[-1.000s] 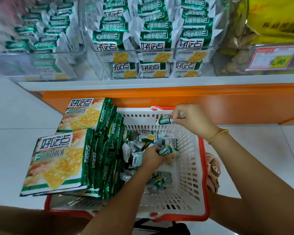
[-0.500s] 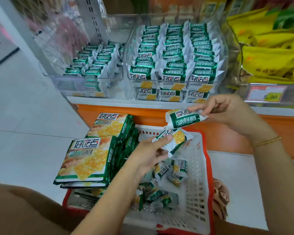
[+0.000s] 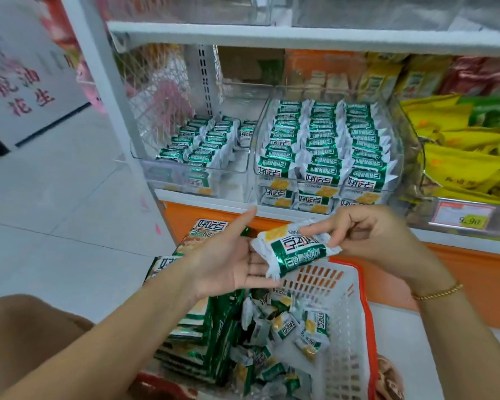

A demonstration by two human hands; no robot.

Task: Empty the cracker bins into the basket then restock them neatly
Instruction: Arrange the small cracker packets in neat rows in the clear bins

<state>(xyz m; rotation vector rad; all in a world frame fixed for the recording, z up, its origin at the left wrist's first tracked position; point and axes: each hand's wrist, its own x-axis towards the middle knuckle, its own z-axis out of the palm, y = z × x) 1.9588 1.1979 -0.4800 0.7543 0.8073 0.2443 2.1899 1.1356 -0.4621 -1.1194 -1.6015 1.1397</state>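
Note:
A small green-and-white cracker packet (image 3: 293, 249) is up above the white basket (image 3: 342, 327) with its red rim. My right hand (image 3: 367, 235) pinches the packet's right end. My left hand (image 3: 231, 261) lies flat, palm up, with straight fingers under the packet's left end. Several loose packets (image 3: 283, 336) lie in the basket, beside a stack of large green cracker bags (image 3: 202, 313) on its left side. On the shelf, the right clear bin (image 3: 324, 151) holds neat rows of packets. The left clear bin (image 3: 197, 157) holds two shorter rows.
Yellow snack bags (image 3: 462, 151) fill the bin to the right, with a price tag (image 3: 462, 216) below. An orange shelf base (image 3: 474, 272) runs behind the basket. A white upright post (image 3: 110, 90) stands at the left. Pale floor tiles (image 3: 55, 197) spread to the left.
Both hands rose from the basket toward the shelf. The packet now bridges both hands; my left hand has opened flat. The view tilted up, showing more of the shelf.

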